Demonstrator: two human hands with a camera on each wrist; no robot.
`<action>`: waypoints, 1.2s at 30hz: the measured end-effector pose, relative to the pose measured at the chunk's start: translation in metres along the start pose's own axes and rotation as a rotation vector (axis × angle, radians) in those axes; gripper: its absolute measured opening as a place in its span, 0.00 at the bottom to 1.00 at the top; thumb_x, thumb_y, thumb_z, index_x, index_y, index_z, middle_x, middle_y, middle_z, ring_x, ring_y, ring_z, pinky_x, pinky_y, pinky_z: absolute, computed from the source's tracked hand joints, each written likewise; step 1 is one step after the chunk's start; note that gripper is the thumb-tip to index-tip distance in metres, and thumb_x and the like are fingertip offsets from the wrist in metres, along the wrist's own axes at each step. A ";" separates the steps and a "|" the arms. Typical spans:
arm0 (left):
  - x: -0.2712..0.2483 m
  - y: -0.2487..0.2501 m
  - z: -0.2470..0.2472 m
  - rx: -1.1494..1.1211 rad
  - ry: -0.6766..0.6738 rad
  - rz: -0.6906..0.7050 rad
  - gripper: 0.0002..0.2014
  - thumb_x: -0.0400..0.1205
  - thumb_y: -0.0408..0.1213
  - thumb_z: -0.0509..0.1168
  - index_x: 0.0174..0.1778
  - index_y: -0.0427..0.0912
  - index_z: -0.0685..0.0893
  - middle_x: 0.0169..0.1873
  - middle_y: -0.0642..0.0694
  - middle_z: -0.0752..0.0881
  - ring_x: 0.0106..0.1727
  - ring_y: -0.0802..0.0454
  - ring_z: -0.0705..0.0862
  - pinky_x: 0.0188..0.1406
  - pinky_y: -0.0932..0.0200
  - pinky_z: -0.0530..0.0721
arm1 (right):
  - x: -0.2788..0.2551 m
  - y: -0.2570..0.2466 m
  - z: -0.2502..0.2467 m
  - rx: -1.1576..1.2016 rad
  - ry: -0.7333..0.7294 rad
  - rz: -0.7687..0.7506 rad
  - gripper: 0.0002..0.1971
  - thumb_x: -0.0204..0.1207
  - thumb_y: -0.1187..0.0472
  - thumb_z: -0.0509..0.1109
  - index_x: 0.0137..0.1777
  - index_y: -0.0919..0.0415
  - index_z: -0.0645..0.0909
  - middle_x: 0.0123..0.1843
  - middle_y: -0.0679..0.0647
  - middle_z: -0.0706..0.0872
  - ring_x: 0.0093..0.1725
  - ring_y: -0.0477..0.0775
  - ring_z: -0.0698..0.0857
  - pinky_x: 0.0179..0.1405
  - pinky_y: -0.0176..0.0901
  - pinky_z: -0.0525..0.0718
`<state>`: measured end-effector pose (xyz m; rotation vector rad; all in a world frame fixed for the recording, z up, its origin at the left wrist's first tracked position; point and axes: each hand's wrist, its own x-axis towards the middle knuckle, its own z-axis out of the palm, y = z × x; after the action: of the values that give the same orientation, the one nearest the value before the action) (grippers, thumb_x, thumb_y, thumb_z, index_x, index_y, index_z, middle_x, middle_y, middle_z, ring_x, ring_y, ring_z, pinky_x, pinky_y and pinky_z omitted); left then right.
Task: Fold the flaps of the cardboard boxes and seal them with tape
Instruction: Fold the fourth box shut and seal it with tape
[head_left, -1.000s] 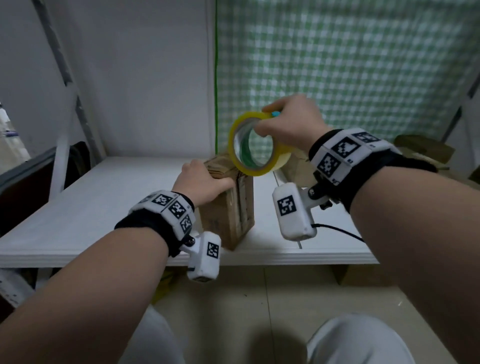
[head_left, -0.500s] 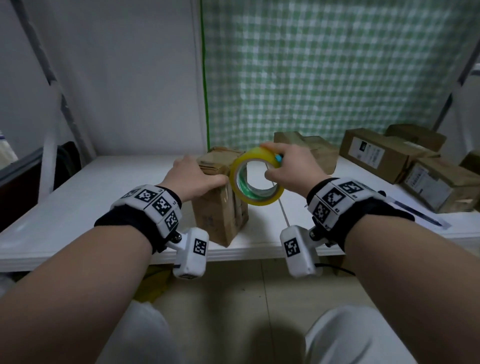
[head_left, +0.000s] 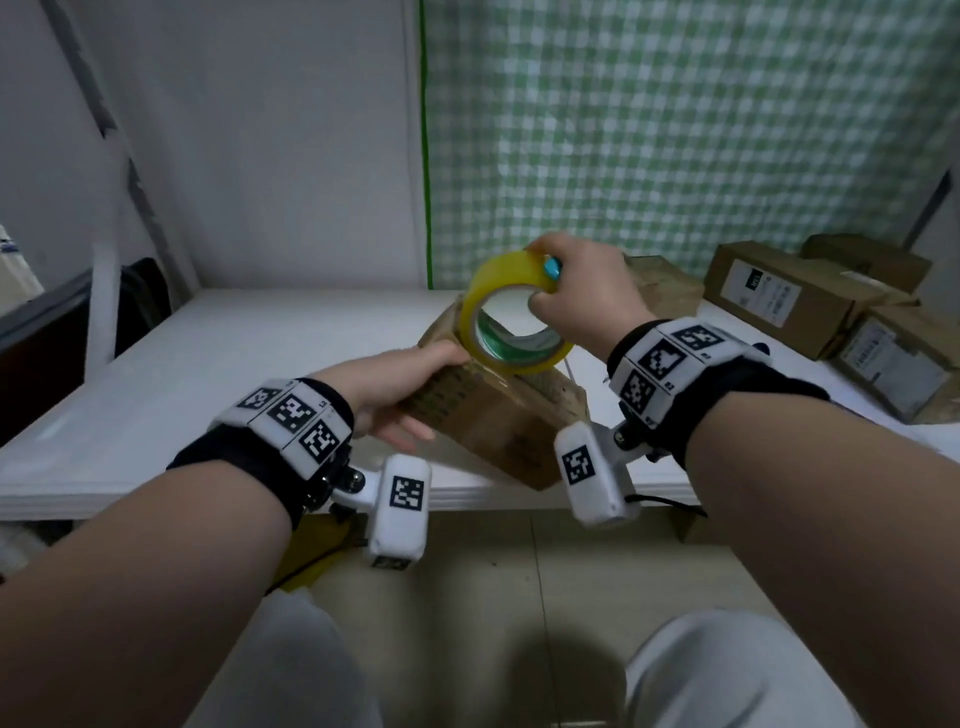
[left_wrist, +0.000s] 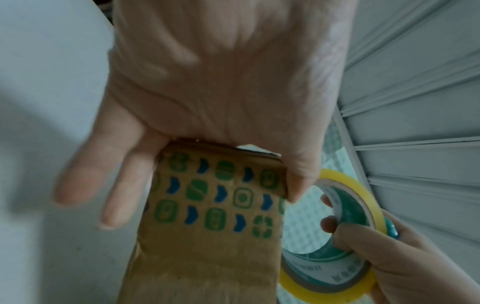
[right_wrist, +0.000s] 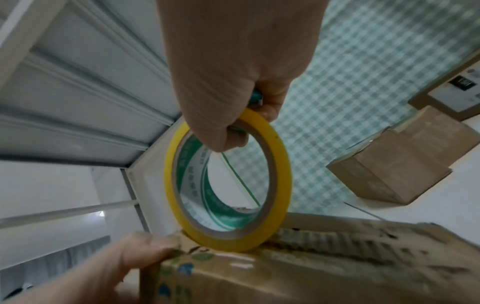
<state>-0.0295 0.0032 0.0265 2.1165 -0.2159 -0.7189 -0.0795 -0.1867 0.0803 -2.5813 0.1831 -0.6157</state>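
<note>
The left hand (head_left: 395, 382) grips the near end of the cardboard box (head_left: 498, 415), thumb on top. The right hand (head_left: 582, 296) pinches the yellow tape roll (head_left: 511, 312), which touches the box top. The box lies tilted at the white bench (head_left: 208, 364) front edge; other boxes (head_left: 800, 296) sit at 2 o'clock.

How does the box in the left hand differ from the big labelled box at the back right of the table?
The held box is tilted and gripped by the left hand; the labelled box lies flat on the table, untouched. The held box shows green and blue printed icons; the labelled box carries a white label. The tape roll, held by the right hand, rests on the held box only. Both are brown cardboard.
</note>
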 end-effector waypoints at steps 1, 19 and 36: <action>-0.002 -0.003 -0.003 0.061 -0.028 -0.028 0.32 0.68 0.69 0.60 0.59 0.49 0.81 0.53 0.45 0.86 0.49 0.46 0.86 0.57 0.43 0.85 | 0.000 -0.002 0.003 0.011 0.000 -0.010 0.25 0.72 0.63 0.70 0.70 0.52 0.76 0.61 0.57 0.82 0.56 0.58 0.82 0.48 0.47 0.83; 0.034 -0.062 0.019 -0.154 0.005 0.255 0.40 0.69 0.45 0.78 0.75 0.50 0.69 0.64 0.54 0.81 0.62 0.59 0.80 0.55 0.69 0.76 | -0.002 -0.013 0.075 0.063 -0.117 -0.069 0.23 0.66 0.62 0.75 0.63 0.53 0.81 0.57 0.53 0.85 0.56 0.53 0.82 0.48 0.37 0.76; 0.034 -0.052 0.018 0.128 0.019 0.182 0.33 0.74 0.50 0.72 0.72 0.54 0.64 0.63 0.49 0.72 0.64 0.51 0.72 0.59 0.59 0.69 | 0.003 0.062 0.016 -0.320 0.064 0.006 0.18 0.71 0.66 0.72 0.61 0.54 0.78 0.56 0.57 0.81 0.57 0.62 0.80 0.38 0.49 0.76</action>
<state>-0.0170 0.0096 -0.0368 2.1892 -0.4493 -0.5906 -0.0702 -0.2348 0.0392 -2.8667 0.3345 -0.7183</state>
